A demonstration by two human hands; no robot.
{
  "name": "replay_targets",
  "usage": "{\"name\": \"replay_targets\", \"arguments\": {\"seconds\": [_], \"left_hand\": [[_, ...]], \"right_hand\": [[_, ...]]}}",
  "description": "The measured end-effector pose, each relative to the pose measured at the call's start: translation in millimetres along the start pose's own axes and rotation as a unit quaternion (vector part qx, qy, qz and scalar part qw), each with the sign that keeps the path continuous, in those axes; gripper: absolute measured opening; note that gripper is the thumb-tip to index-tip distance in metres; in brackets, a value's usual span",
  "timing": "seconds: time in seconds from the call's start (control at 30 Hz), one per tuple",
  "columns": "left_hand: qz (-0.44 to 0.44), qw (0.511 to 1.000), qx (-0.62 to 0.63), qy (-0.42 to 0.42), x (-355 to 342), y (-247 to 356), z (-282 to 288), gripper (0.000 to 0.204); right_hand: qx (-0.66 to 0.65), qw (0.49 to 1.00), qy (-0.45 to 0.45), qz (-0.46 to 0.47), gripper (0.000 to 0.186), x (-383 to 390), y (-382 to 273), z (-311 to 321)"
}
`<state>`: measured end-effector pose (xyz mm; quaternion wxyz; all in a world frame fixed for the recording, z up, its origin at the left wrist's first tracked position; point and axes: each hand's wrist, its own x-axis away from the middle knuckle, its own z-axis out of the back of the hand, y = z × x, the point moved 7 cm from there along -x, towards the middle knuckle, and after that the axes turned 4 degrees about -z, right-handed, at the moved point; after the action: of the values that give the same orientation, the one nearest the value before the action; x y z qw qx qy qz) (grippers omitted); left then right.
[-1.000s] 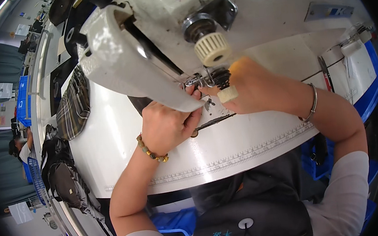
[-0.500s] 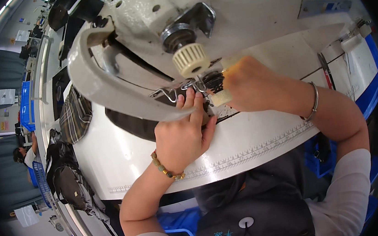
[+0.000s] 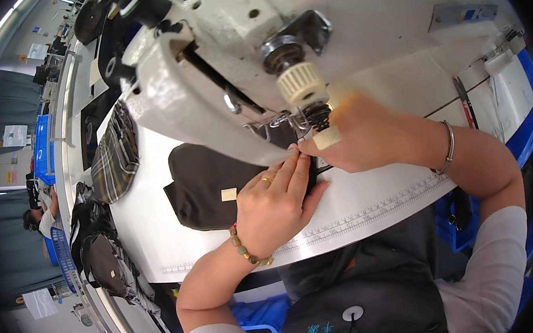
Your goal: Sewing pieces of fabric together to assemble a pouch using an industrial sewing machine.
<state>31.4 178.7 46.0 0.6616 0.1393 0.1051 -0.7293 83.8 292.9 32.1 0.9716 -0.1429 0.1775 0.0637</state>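
A dark brown fabric piece with a small pale label lies on the white sewing table, partly under the head of a white sewing machine. My left hand rests flat on the fabric's right part, fingers stretched toward the needle area. Close beside it, my right hand is bent with its fingers curled in, near the presser foot. Its thumb side almost meets my left fingertips. Cream tension knobs hide part of that hand, and whatever it pinches does not show.
A plaid fabric piece lies at the table's left. Red-and-black snips lie at the right. A printed ruler scale runs along the near edge. Dark bundled goods sit farther left; beyond them another person sits.
The fabric piece now lies more in the open left of the needle, with its label showing. My left hand has shifted slightly nearer to me; my right hand stays by the needle. The view has shifted slightly.
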Motion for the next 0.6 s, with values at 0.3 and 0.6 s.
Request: {"name": "replay_targets", "arguments": {"seconds": [0.3,0.6], "left_hand": [[0.017,1.0,0.005,0.018,-6,-7,-2,0.03],[0.046,0.999,0.025,-0.004,-3,-14,-5,0.023]], "right_hand": [[0.038,0.998,-0.01,-0.053,0.007,1,11,-7],[0.019,0.998,0.051,-0.039,0.01,-2,8,3]]}}
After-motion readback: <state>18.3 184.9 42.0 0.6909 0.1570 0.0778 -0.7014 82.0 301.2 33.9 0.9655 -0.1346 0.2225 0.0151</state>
